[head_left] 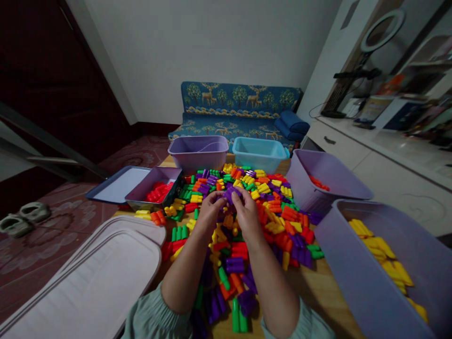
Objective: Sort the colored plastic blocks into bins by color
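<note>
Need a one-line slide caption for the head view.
Both hands grip a purple block above a pile of coloured blocks.

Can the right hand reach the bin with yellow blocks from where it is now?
Probably yes: the bin with yellow blocks sits open-topped beside the right hand, nothing between, though both hands grip a purple block.

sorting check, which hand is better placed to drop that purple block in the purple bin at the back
Left, probably. Both hands grip the purple block, but the left hand sits nearer the back purple bin.
</note>
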`<state>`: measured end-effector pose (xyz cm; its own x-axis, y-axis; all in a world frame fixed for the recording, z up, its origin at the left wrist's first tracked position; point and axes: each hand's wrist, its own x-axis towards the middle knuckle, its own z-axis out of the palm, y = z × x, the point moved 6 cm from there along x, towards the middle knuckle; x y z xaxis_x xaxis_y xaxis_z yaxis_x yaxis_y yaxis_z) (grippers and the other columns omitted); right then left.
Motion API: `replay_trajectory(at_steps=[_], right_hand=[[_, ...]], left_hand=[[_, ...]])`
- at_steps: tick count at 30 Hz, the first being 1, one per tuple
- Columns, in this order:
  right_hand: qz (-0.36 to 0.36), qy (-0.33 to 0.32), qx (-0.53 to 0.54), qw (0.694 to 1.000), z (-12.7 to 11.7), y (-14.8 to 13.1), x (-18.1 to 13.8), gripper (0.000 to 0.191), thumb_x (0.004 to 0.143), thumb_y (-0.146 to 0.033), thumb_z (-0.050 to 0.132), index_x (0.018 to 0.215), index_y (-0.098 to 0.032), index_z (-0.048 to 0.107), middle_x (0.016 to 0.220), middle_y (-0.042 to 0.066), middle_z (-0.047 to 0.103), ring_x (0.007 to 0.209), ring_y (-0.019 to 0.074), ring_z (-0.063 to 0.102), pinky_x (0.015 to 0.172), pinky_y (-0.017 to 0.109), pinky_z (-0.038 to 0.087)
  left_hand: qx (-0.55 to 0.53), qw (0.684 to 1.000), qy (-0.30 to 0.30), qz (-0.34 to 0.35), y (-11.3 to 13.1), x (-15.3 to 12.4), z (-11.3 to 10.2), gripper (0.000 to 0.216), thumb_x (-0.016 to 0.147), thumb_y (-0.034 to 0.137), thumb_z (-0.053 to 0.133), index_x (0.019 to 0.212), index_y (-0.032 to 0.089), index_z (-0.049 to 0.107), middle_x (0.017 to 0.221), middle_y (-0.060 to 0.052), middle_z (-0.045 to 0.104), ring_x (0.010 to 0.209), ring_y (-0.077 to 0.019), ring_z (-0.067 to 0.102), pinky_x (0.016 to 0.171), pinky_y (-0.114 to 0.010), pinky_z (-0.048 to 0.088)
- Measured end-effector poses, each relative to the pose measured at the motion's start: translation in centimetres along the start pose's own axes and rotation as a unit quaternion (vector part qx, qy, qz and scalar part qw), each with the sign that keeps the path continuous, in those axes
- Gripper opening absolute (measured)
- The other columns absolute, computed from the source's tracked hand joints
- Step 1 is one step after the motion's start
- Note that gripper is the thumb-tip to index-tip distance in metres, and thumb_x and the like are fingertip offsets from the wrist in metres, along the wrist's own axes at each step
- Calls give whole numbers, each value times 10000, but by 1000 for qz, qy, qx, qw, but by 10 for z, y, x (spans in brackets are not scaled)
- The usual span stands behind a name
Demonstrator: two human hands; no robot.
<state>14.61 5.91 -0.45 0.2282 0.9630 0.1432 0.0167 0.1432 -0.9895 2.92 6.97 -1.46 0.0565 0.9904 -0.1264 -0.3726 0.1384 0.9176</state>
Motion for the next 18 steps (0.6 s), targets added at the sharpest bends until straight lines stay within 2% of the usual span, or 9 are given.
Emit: replay_trajectory(at_steps=[3,5,7,10,14,18], right_hand=[[17,-24,-7,1000,7,4,-1,514,838,-480,548,1239,-163,601,1163,121,673,998,247,656,832,358,539],[7,-28,-25,999,8,5,0,466,838,-424,544,1218,-167,622,1203,117,662,1069,255,636,901,373,516],[-12,-25,-46,999,7,5,2,425,837,-371,542,1199,-169,639,1244,114,648,1149,256,602,984,387,470],[-24,-17,-82,996,3,4,4,411,819,-338,565,1188,-176,647,1207,115,671,1117,259,624,975,397,475],[-58,3,-136,989,-4,-6,10,380,798,-326,600,1136,-168,674,1133,115,701,1056,255,647,940,383,491],[-74,18,-156,985,-5,-17,29,305,793,-292,597,1053,-169,698,1095,107,707,1038,246,641,951,379,468]], left_hand=[[-6,1000,23,11,-1,0,0,489,596,202,707,1068,183,581,826,11,630,604,-87,575,512,-179,452],[3,1000,7,2,-4,0,3,589,608,164,674,1186,191,564,852,6,638,570,-73,557,489,-168,423],[7,1000,-8,-12,-9,1,5,621,614,145,658,1227,174,565,806,8,635,520,-59,528,466,-162,393],[6,999,8,-34,-13,5,6,629,620,112,648,1242,143,557,690,28,609,443,-52,481,425,-159,347],[-45,996,30,-74,-11,12,14,524,657,40,587,1175,113,562,623,21,596,469,-88,533,477,-187,437],[-75,991,-32,-111,9,26,28,303,658,-12,574,932,106,626,674,-31,624,565,-132,599,554,-237,518]])
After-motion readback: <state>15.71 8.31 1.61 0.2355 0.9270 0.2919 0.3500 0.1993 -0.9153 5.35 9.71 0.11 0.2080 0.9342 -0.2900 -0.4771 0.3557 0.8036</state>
